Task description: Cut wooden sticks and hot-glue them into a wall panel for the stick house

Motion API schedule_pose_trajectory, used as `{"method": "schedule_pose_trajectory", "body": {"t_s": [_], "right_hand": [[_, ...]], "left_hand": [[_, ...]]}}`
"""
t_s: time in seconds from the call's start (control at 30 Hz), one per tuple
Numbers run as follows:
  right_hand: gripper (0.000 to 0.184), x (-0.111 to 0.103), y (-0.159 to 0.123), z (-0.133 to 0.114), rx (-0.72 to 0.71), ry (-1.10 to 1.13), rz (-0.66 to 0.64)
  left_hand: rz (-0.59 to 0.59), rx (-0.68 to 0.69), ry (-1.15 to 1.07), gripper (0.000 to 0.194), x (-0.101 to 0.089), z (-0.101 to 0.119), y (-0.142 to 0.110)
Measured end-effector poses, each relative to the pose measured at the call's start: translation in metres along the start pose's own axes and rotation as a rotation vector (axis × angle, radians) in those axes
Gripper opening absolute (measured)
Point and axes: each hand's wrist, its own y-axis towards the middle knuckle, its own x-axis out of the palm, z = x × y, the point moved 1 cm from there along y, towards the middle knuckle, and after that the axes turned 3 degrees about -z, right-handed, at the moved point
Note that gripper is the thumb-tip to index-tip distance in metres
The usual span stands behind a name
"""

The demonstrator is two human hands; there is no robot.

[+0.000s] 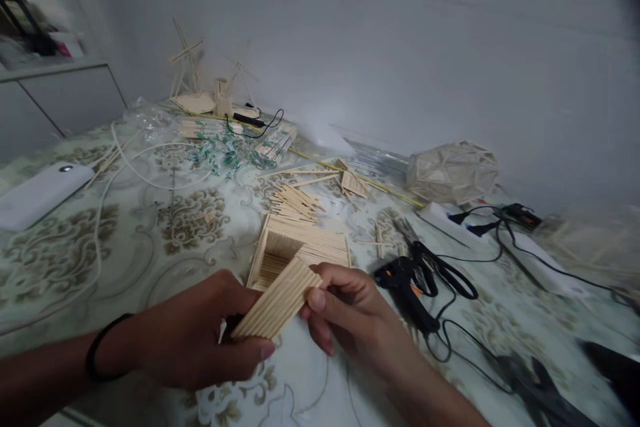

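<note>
A small panel of wooden sticks, set side by side, is held tilted between both hands above the table. My left hand is closed on its lower left end, thumb and fingers along the edges. The far right end is pinched by the thumb and fingers of my right hand. Just behind the panel stands an open box built of sticks, partly hidden by the panel and my right hand. Loose wooden sticks lie in a heap beyond the box.
Right of my hands lie a black glue gun and scissors, with cables around them. A white power strip and a faceted stick frame sit farther back. A white power bank rests at left. Stick models stand by the wall.
</note>
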Motion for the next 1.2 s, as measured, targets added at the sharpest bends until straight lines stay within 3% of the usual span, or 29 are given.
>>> {"method": "schedule_pose_trajectory", "body": {"t_s": [0.13,0.37,0.6,0.83,0.97,1.13,1.2], "right_hand": [[0.038,0.002,0.000,-0.001,0.008,0.020,-0.043],[0.022,0.010,-0.001,-0.005,0.012,-0.038,-0.072],[0.022,0.014,-0.004,-0.001,0.003,-0.003,-0.030],[0.028,0.017,-0.002,-0.005,-0.128,-0.159,0.055],[0.028,0.020,-0.002,-0.006,-0.148,-0.180,0.038],[0.025,0.015,-0.003,-0.010,-0.223,-0.236,0.045],[0.027,0.008,-0.004,-0.014,-0.257,-0.275,0.075]], "left_hand": [[-0.068,-0.066,-0.164,0.023,-0.002,0.000,0.003],[-0.148,-0.105,-0.199,0.018,0.000,-0.001,0.003],[-0.122,-0.067,-0.178,0.014,0.002,-0.004,0.002],[-0.181,-0.216,-0.392,0.028,0.002,-0.005,-0.001],[-0.202,-0.257,-0.507,0.035,0.002,-0.006,-0.001],[-0.092,-0.087,-0.248,0.009,-0.001,-0.003,0.002],[-0.049,-0.056,-0.146,0.015,-0.002,-0.003,0.003]]}}
